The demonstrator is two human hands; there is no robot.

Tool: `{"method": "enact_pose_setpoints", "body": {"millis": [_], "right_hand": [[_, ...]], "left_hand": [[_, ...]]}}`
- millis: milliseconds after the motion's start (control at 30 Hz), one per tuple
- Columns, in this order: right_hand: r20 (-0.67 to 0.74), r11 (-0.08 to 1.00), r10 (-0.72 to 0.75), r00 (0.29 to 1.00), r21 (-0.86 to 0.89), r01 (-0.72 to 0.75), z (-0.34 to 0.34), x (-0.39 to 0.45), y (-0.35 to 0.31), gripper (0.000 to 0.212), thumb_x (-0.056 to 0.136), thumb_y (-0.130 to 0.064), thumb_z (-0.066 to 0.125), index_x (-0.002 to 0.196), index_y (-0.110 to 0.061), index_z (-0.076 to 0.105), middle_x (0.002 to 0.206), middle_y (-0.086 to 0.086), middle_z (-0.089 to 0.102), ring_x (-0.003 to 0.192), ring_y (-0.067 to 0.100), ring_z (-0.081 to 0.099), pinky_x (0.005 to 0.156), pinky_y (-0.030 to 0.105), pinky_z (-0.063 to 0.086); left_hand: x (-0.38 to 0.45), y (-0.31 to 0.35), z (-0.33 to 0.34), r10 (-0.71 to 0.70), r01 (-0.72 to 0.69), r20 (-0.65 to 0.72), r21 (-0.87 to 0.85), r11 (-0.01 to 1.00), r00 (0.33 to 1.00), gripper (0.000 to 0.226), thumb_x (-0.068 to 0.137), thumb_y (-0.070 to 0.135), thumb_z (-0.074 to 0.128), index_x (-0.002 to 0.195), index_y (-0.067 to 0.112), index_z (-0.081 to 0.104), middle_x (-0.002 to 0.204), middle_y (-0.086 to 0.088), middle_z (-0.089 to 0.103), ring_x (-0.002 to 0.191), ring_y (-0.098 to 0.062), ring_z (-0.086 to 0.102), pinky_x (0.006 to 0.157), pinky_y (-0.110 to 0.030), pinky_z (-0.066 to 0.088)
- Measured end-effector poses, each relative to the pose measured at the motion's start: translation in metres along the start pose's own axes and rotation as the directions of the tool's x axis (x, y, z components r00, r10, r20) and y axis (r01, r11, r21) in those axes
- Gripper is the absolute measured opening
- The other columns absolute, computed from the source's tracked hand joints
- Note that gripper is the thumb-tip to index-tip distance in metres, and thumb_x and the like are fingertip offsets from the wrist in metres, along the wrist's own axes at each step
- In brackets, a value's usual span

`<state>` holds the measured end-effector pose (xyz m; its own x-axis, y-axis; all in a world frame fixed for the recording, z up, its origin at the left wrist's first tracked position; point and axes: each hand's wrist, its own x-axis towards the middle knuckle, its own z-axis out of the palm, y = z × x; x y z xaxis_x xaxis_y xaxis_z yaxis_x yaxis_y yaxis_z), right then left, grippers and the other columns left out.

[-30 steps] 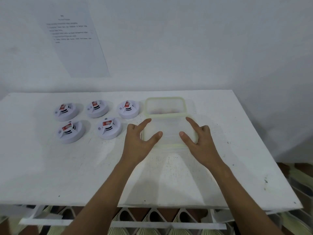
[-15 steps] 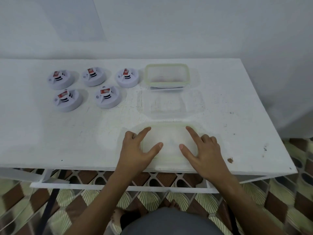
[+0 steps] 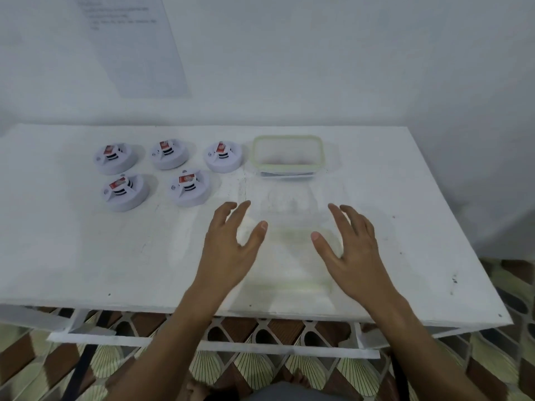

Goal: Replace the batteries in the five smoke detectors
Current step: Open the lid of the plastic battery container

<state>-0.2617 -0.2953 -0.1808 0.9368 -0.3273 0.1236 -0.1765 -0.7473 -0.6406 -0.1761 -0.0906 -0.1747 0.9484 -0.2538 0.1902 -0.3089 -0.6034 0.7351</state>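
Several white round smoke detectors, each with a red-labelled battery showing, lie on the white table [image 3: 86, 256] at the back left, such as one [image 3: 188, 187] in the front row and one [image 3: 223, 156] beside the box. A clear plastic box with a pale green rim [image 3: 287, 156] stands behind my hands. Its clear lid [image 3: 289, 261], blurred, lies flat near the front edge. My left hand [image 3: 231, 250] and my right hand [image 3: 351, 250] hover with spread fingers on either side of the lid, holding nothing.
A printed sheet of paper [image 3: 136, 44] hangs on the white wall behind the table. The table's front edge [image 3: 260, 312] runs just below my wrists, with a patterned tiled floor [image 3: 260, 369] beneath it.
The lid came off the box and was slid toward the front edge. My hands have now lifted off it with fingers spread.
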Motion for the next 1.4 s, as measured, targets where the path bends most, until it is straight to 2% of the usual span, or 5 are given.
{"method": "enact_pose_setpoints", "body": {"millis": [167, 500, 833, 1133, 1400], "right_hand": [[-0.019, 0.994, -0.023, 1.000, 0.111, 0.025, -0.014, 0.069, -0.018, 0.062, 0.098, -0.048, 0.050, 0.153, -0.027, 0.029, 0.161, 0.002, 0.025, 0.150, 0.018, 0.012, 0.119, 0.038, 0.019], [0.114, 0.978, 0.125, 0.986, 0.155, -0.142, -0.007, 0.183, 0.002, 0.055, 0.100, -0.048, 0.047, 0.151, -0.031, 0.034, 0.153, 0.012, 0.033, 0.145, 0.030, 0.023, 0.116, 0.046, 0.025], [0.142, 0.944, 0.143, 0.980, 0.278, -0.178, 0.007, 0.209, 0.009, 0.060, 0.092, -0.052, 0.061, 0.145, -0.034, 0.041, 0.128, 0.010, 0.040, 0.116, 0.024, 0.049, 0.094, 0.023, 0.034], [0.128, 0.901, 0.070, 0.989, 0.418, -0.118, 0.011, 0.220, 0.023, 0.046, 0.084, -0.047, 0.073, 0.122, -0.039, 0.050, 0.120, -0.010, 0.058, 0.110, 0.011, 0.060, 0.082, 0.017, 0.050], [0.060, 0.909, 0.108, 0.992, 0.398, -0.123, 0.008, 0.230, 0.028, 0.053, 0.078, -0.046, 0.079, 0.126, -0.035, 0.058, 0.123, -0.004, 0.053, 0.111, 0.013, 0.055, 0.085, 0.019, 0.047]], "left_hand": [[0.079, 0.024, 0.005, 0.033, -0.035, -0.029, -0.059, 0.998, 0.999, 0.047, 0.093, 0.040, 0.058, 0.135, 0.021, 0.053, 0.135, 0.003, 0.051, 0.119, 0.006, 0.038, 0.089, 0.000, 0.021], [0.182, 0.015, 0.022, -0.141, 0.137, 0.171, 0.035, 0.990, 0.975, 0.055, 0.095, 0.044, 0.051, 0.143, 0.019, 0.042, 0.144, -0.011, 0.045, 0.132, -0.022, 0.042, 0.100, -0.027, 0.030], [0.205, 0.002, 0.045, -0.157, 0.189, 0.178, -0.175, 0.966, 0.971, 0.046, 0.084, 0.044, 0.065, 0.126, 0.033, 0.049, 0.105, -0.002, 0.058, 0.079, -0.005, 0.055, 0.069, -0.023, 0.045], [0.210, -0.004, 0.052, -0.157, 0.283, 0.280, -0.498, 0.820, 0.947, 0.043, 0.080, 0.035, 0.075, 0.118, 0.037, 0.055, 0.106, 0.007, 0.066, 0.092, -0.007, 0.064, 0.066, -0.024, 0.053], [0.224, -0.004, 0.046, -0.120, 0.195, 0.233, -0.332, 0.923, 0.965, 0.059, 0.071, 0.046, 0.080, 0.124, 0.031, 0.059, 0.128, 0.012, 0.055, 0.123, -0.010, 0.049, 0.098, -0.031, 0.048]]}}
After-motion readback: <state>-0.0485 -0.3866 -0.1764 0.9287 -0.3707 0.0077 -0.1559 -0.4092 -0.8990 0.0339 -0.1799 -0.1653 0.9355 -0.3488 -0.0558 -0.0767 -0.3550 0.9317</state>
